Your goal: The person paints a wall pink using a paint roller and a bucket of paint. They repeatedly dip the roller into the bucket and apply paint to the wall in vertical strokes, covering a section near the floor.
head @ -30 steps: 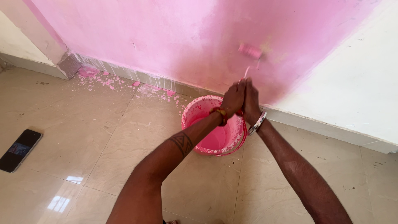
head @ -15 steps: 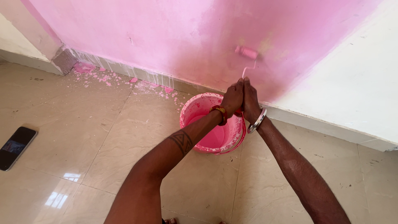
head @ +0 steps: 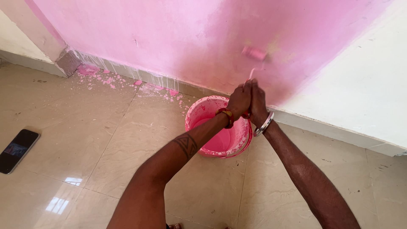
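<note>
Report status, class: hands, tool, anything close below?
Left hand and right hand both clamped on small pink paint roller, roller against pink wall. Pink plastic bucket directly beneath hands.

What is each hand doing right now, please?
Left hand: closed on the paint roller handle.
Right hand: closed on the same handle.

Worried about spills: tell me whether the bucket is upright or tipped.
Upright. The bucket stands on the floor with its round mouth facing up and pink paint pooled inside, below both hands.

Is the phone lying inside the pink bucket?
No, the phone lies on the floor tiles far left of the paint bucket.
</note>
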